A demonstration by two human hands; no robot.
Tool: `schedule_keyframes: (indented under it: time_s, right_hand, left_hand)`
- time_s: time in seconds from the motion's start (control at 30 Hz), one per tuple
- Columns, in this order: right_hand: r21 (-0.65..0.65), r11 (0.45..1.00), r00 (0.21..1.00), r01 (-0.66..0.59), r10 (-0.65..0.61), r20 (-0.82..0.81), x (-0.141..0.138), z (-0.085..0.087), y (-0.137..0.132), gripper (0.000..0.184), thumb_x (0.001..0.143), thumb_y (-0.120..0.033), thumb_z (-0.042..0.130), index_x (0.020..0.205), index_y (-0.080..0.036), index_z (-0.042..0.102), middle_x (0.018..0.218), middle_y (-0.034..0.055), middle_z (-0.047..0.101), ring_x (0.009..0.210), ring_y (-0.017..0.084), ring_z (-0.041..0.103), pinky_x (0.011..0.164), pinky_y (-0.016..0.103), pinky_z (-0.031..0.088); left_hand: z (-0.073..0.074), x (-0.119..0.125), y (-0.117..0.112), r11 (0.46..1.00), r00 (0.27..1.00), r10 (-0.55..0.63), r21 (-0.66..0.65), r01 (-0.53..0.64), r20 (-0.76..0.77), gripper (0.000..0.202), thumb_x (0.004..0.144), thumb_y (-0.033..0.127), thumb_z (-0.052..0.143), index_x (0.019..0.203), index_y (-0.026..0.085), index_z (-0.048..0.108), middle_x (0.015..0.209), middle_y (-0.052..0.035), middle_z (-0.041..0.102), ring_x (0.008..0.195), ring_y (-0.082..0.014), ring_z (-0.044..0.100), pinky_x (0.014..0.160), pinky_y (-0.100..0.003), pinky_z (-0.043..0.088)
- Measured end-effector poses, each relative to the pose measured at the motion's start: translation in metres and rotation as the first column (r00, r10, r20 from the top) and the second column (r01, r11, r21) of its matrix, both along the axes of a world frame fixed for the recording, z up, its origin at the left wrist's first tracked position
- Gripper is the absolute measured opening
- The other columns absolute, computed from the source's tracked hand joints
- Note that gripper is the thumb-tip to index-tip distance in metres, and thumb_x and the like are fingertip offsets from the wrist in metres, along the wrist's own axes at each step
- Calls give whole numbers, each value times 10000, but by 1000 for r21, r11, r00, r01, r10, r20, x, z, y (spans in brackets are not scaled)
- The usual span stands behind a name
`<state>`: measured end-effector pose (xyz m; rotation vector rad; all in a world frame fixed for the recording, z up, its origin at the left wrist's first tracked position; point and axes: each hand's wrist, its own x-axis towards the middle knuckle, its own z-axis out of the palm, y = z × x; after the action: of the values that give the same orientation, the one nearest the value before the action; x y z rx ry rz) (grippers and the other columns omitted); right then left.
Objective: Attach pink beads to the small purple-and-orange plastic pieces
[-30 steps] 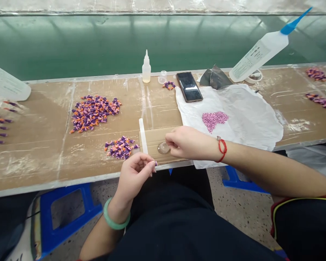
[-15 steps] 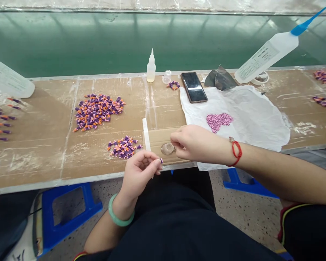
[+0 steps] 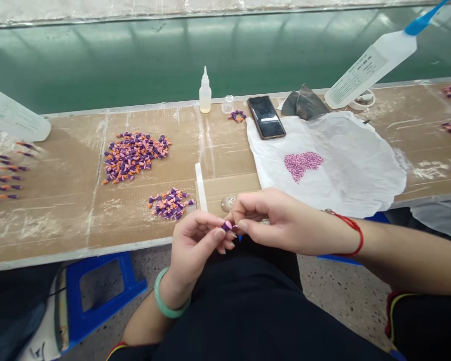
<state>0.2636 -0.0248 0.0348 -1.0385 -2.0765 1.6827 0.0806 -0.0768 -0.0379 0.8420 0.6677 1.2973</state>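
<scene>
Between thumb and forefinger, my left hand pinches a small purple piece with a pink end. My right hand meets it from the right, fingertips closed on a tiny pink bit close to that end; whether the two touch is too small to tell. Just behind my right fingers lies a shiny round clear blob or dish, partly covered. A small heap of purple, pink and orange pieces is left of my hands, with a larger heap beyond. Tiny pink bits are piled on a white cloth.
A white strip lies on the cardboard-covered table. Farther back stand a small dropper bottle, a clear cup and a phone. A large bottle with a blue nozzle leans at the right; another bottle is left.
My right hand has moved from beside the round blob down toward my body, to my left fingertips. The purple piece now shows more between my left fingers. The view has shifted slightly.
</scene>
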Motion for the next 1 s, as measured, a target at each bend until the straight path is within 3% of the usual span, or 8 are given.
schedule_keyframes:
  time_s: [0.3, 1.0]
  right_hand:
    - [95, 995, 1000, 3, -5, 23, 0, 1, -4, 100, 845, -177, 496, 748, -188, 520, 695, -9, 604, 615, 95, 502, 580, 208, 409]
    - [259, 966, 996, -15, -7, 83, -2, 5, -8, 128, 850, -133, 508, 733, -181, 527, 665, -6, 620, 576, 92, 515, 559, 213, 381]
  left_hand:
    - [-2, 1, -4, 1000, 1000, 7, 16, -7, 21, 53, 837, 205, 793, 886, 205, 775, 741, -5, 799, 572, -110, 742, 533, -134, 607]
    - [4, 7, -4, 998, 997, 62, -7, -62, -35, 107, 780, 268, 846, 807, 200, 768, 668, -10, 783, 508, -118, 718, 501, -154, 602]
